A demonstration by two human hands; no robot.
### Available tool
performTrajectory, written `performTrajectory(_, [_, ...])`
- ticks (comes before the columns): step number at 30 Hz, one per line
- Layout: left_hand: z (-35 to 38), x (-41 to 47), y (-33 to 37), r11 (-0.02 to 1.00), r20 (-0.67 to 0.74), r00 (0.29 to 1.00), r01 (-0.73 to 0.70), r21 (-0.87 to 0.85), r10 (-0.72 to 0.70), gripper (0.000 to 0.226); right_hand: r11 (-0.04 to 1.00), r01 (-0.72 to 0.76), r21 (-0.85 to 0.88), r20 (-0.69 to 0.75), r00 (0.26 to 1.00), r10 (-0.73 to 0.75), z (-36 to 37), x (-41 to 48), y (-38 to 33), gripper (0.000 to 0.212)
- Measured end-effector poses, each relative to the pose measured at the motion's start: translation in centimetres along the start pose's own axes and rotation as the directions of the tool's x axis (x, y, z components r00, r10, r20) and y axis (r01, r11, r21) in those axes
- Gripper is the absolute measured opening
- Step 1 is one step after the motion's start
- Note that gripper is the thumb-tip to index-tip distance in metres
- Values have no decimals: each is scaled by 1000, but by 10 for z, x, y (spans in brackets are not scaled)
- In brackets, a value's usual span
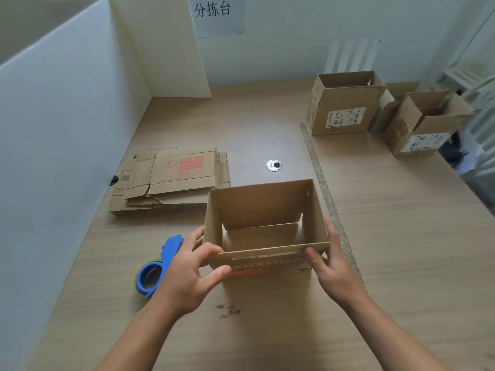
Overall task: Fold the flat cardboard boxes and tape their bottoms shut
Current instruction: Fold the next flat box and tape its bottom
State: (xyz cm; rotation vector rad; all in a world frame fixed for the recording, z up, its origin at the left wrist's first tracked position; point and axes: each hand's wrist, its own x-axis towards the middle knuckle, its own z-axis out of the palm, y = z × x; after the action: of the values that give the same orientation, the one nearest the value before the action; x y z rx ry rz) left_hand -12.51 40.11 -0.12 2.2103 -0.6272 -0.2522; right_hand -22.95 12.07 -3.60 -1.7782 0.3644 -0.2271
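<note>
An opened-out brown cardboard box (263, 207) stands on the wooden table (388, 236) in front of me, its open end facing up and an inner flap folded across inside. My left hand (187, 271) grips its near left corner, thumb on the near wall. My right hand (332, 266) holds the near right corner, fingers along the right wall. A blue tape dispenser (158, 266) lies on the table just left of my left hand. A stack of flat cardboard boxes (174, 180) lies at the left.
Two assembled open boxes, the nearer-centre one (345, 105) and the far-right one (426, 124), stand at the back right. A long strip (321, 180) runs down the table right of the box. A round cable grommet (273, 165) sits mid-table. A white partition (67, 116) walls the left side.
</note>
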Motion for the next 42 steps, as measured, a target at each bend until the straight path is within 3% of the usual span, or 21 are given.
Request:
performTrajectory(4, [-7,-2,5,994,106,992,-82,66,75,30,994,80,-72,49,996,-76,-5,-1,8,62])
performTrajectory(8, [-6,1,15,985,223,974,-70,154,35,77,989,89,-119,65,995,-82,-7,-1,6,51])
performTrajectory(13, [2,9,8,994,150,988,5,108,-21,72,993,58,-103,59,997,-52,-7,3,7,52])
performTrajectory(16, [0,19,3,996,99,992,79,37,-83,75,993,24,-112,64,998,-17,-6,7,1,39])
performTrajectory(18, [-2,26,2,995,124,988,90,45,-95,78,992,-5,-129,58,998,12,-5,11,-4,31])
performTrajectory(22, [-13,40,1,979,232,966,74,189,-118,84,983,-14,-181,89,996,31,-2,18,-10,36])
performTrajectory(24, [-17,44,0,979,271,950,105,176,-151,84,982,-17,-189,94,995,36,-1,22,-11,38])
performTrajectory(26, [-18,45,-1,983,238,957,144,110,-167,85,982,-30,-186,74,996,44,0,25,-12,38])
performTrajectory(29, [-16,47,-1,990,59,990,124,74,-128,94,979,-45,-197,14,999,49,6,27,-11,23])
performTrajectory(32, [-22,58,5,967,-34,991,136,216,-132,116,977,-63,-206,-90,995,45,16,30,-6,13])
performTrajectory(36, [-22,82,12,806,70,987,75,588,-144,131,955,-83,-285,-128,991,48,24,38,-2,43])
performTrajectory(39, [-16,97,16,844,79,985,89,528,-154,123,956,-88,-280,-101,993,62,29,38,-2,63])
performTrajectory(42, [-10,95,10,904,52,995,54,424,-84,94,962,-131,-240,-140,985,99,30,37,3,67])
